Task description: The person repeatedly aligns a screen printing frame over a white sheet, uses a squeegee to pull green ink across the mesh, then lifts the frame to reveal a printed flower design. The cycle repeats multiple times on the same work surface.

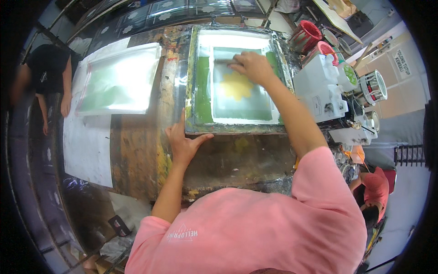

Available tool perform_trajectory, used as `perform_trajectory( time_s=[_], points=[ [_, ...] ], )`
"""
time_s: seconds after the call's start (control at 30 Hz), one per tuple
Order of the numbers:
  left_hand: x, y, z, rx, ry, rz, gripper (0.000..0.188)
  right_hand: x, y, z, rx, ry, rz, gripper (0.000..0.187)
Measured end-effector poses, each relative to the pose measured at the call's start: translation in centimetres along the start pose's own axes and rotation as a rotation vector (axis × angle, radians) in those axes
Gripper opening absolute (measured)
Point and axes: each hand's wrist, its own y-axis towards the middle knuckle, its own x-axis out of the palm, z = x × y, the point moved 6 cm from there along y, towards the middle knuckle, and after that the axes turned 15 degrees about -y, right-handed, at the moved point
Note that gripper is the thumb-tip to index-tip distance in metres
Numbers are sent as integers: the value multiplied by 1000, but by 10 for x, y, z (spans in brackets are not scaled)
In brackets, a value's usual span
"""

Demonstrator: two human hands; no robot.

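Observation:
A screen-printing frame (190,91) lies on the worktable, its mesh green around a pale middle with a yellow flower shape (236,86). My right hand (252,66) is over the upper part of the mesh, fingers closed on a dark, blurred strip that looks like a squeegee (222,61). At the frame's near left corner, my left hand (182,144) grips the edges, index finger along the left side and thumb along the near side.
Clear plastic sheets or bags (121,82) lie on white paper (89,150) at left. Paint cans (306,35) and a white jerrycan (317,86) crowd the table's right side. One person (48,71) stands at far left, another (376,189) is at lower right. Printed dark sheets (169,13) lie behind.

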Motion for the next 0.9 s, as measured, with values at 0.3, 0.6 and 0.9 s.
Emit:
perform_trajectory(
  time_s=[0.3, 0.6, 0.9],
  points=[
    [0, 5, 6, 24, 24, 6, 107, -97, -132, -83, 72, 83, -129, 43],
    [-27, 74, 89, -16, -699, 174, 97, -204, -89, -66, 98, -199, 435, 33],
    [2, 34, 33, -5, 457, -164, 110, -264, -9, -21, 113, -85, 463, 53]
  ],
)
